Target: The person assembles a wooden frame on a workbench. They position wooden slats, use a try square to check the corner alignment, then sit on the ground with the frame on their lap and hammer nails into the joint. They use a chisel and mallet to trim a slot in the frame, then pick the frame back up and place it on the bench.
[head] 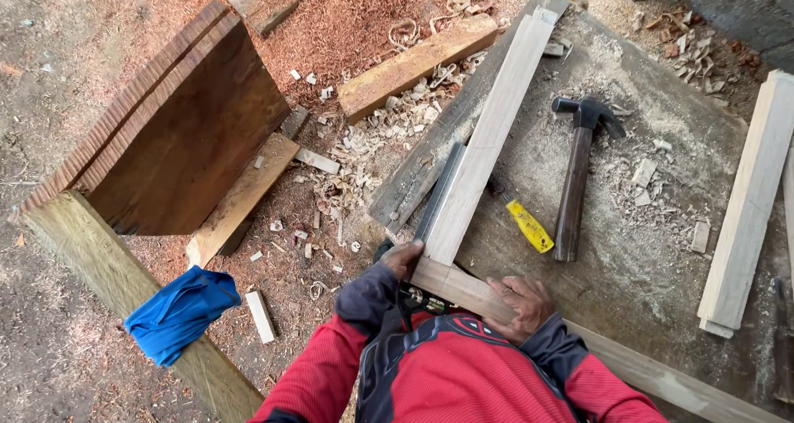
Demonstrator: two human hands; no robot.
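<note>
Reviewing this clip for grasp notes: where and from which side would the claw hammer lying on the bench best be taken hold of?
Probably the dark wooden handle of the hammer, near its lower end beside the yellow object. The handle lies flat, its free end pointing toward the person, with the metal head at the far end. Coming from above on the near side seems easiest. The right hand, now resting on the wooden bar, is closest.

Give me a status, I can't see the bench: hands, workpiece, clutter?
Left hand and right hand both gripping the short wood piece at the long rail's end. Hammer, yellow tool lie alongside.
</note>
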